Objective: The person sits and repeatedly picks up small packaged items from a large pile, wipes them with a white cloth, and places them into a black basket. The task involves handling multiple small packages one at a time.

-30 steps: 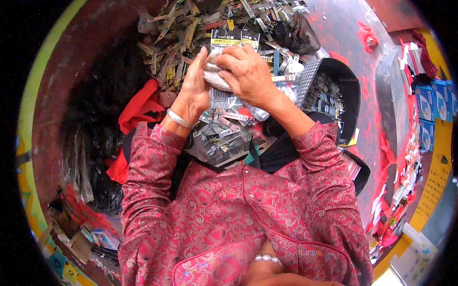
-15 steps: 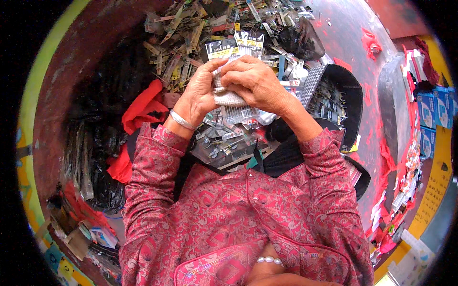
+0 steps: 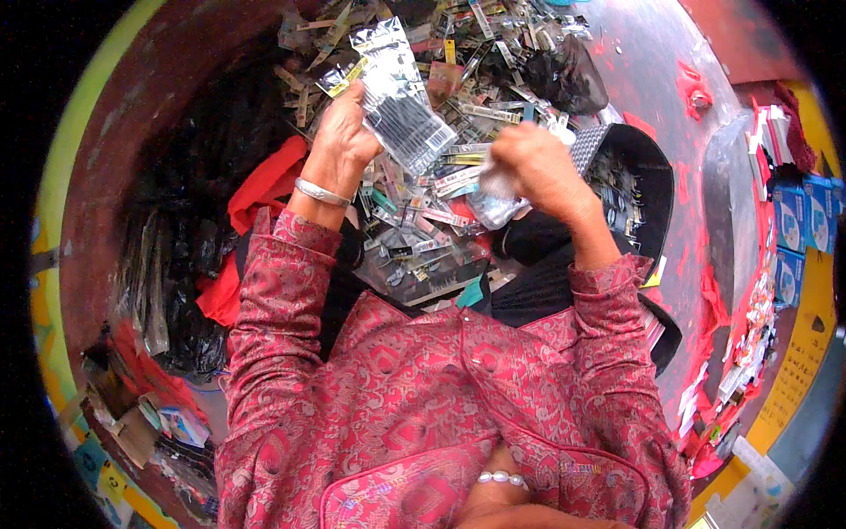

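My left hand [image 3: 339, 137] is closed on the edge of a few flat clear plastic packets [image 3: 405, 119]. Rows of thin dark sticks show inside the front one, and a yellow-and-black header peeks out behind it. To the right, my right hand [image 3: 542, 172] is blurred by motion, its fingers curled around a bunched whitish-grey cloth [image 3: 493, 194]. Below both hands, many small packaged pieces [image 3: 423, 234] lie loose over a dark tray at my lap.
A large heap of small packaged strips [image 3: 476, 66] spreads ahead. Right of my right hand stands a black container [image 3: 656, 181] holding more small packs. Red cloth [image 3: 264, 181] and black plastic bags [image 3: 189, 300] lie at the left; blue boxes [image 3: 804, 212] stand far right.
My hands were together over the packets and the cloth. Now they are apart: the left has moved left and up with the packets, the right has gone right and down with the cloth.
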The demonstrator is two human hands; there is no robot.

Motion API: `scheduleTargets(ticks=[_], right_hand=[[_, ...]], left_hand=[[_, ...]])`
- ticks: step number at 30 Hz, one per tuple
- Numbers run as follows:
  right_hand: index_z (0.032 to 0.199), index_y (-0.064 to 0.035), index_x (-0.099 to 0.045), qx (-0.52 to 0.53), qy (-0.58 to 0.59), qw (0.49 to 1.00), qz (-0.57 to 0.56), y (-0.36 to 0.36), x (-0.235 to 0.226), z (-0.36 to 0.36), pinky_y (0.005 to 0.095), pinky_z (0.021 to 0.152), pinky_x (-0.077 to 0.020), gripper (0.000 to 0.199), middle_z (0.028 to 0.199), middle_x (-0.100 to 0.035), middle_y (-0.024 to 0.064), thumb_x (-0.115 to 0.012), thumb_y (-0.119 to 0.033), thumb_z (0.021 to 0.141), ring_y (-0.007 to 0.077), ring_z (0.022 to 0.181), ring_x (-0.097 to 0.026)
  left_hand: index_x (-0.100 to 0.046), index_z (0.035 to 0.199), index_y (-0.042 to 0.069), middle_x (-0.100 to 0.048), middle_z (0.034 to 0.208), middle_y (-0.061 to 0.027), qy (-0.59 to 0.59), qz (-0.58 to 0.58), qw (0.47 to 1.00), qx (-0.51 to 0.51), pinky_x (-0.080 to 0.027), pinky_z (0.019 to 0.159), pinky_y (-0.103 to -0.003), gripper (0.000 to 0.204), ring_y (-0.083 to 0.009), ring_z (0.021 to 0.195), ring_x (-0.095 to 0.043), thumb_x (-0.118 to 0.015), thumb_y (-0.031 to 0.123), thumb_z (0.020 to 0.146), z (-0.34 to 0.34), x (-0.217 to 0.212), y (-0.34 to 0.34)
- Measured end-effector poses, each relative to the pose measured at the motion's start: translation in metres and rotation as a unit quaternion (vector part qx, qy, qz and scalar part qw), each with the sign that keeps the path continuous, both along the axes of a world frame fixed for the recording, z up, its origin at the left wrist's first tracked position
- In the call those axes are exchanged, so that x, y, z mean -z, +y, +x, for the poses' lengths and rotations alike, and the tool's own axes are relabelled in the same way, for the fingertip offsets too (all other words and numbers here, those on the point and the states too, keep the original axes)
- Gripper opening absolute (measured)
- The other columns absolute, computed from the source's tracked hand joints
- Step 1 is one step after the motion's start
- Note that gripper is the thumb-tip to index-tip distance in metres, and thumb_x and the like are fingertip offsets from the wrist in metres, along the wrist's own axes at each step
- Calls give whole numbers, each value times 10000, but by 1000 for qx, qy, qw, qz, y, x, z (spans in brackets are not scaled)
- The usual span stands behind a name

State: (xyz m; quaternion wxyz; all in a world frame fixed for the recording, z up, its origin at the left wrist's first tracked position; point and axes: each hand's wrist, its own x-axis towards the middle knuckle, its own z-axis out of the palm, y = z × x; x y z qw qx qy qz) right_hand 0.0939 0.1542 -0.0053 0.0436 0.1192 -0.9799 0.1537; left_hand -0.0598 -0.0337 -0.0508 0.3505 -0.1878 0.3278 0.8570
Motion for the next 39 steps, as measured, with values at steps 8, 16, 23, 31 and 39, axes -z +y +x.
scheduleTargets(ticks=[8,16,23,31,39], right_hand=[[852,-45,-603,154,283,926,-199,-14,-16,-33,312,744,-440,119,861,-600,91,-607,-87,740,216,810,-573],[830,-115,-584,-104,158,979,-78,-56,3,-21,338,687,-427,159,907,-550,31,-610,-210,705,222,824,-523],[774,-94,-603,106,252,962,9,-8,-11,-18,350,645,-451,122,837,-563,63,-602,-99,652,242,772,-544],[824,-93,-557,-23,197,980,10,-69,5,-36,337,649,-445,153,844,-545,68,-591,-99,674,248,761,-536],[723,-44,-583,287,11,926,-246,5,-5,-15,276,542,-448,184,641,-577,76,-562,-220,774,135,545,-539]], left_hand=[[-453,1137,-6,-570,1056,-150,24,27,999,40,-459,851,-428,378,-292,934,-570,-269,269,954,20,-4,20],[-453,1153,5,-544,1110,-157,-3,-1,999,42,-394,925,-459,423,-296,1007,-531,-244,315,955,21,-25,13],[-464,1129,-5,-557,1082,-132,55,-28,997,-37,-412,908,-419,375,-263,975,-544,-269,266,958,17,-8,9],[-458,1149,2,-545,1107,-133,34,14,996,80,-420,902,-382,376,-256,998,-535,-268,263,956,30,-14,20],[-436,1193,2,-522,1153,-140,54,62,997,5,-378,947,-426,391,-275,1051,-508,-288,276,955,13,-29,3]])
